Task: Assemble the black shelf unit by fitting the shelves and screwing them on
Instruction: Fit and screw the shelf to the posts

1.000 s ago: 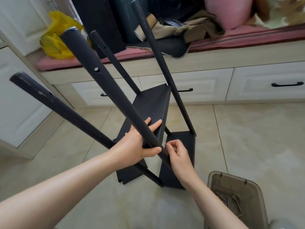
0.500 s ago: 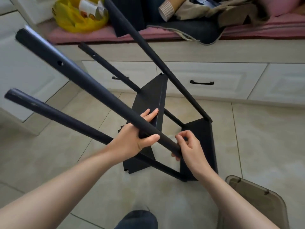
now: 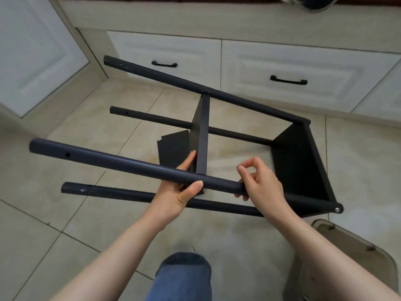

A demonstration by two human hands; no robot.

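Currently the black shelf unit (image 3: 238, 135) lies on its side on the tiled floor (image 3: 65, 235), its four legs pointing left with free, unbraced ends. CAUTION: those ends show empty screw holes (image 3: 68, 154). With no shelf fitted there, the legs can splay or twist and pull the inner joints out of line.

The left hand (image 3: 178, 192) grips the upper near leg (image 3: 108, 159), thumb over the tube and fingers reaching behind it to the middle shelf (image 3: 202, 131). The hand hides the corner where this shelf meets the leg, so whether it is screwed cannot be told. If it is loose, a shift of the leg is likely to move the holes out of alignment, and the shelf edge can nip the fingers lying against it.

The right hand (image 3: 262, 185) holds the same leg further right, lower fingers curled under the tube, thumb and forefinger tips closed together above it. Whether a screw sits in that pinch cannot be told. A small fastener released here would probably fall to the tiles and roll away.

The end shelf (image 3: 301, 166) has a fitted screw (image 3: 337, 210) at its near corner. Weight levered on the leg loads that joint. The plastic box (image 3: 355, 253) stands just beside this corner and may be knocked if the unit swings.
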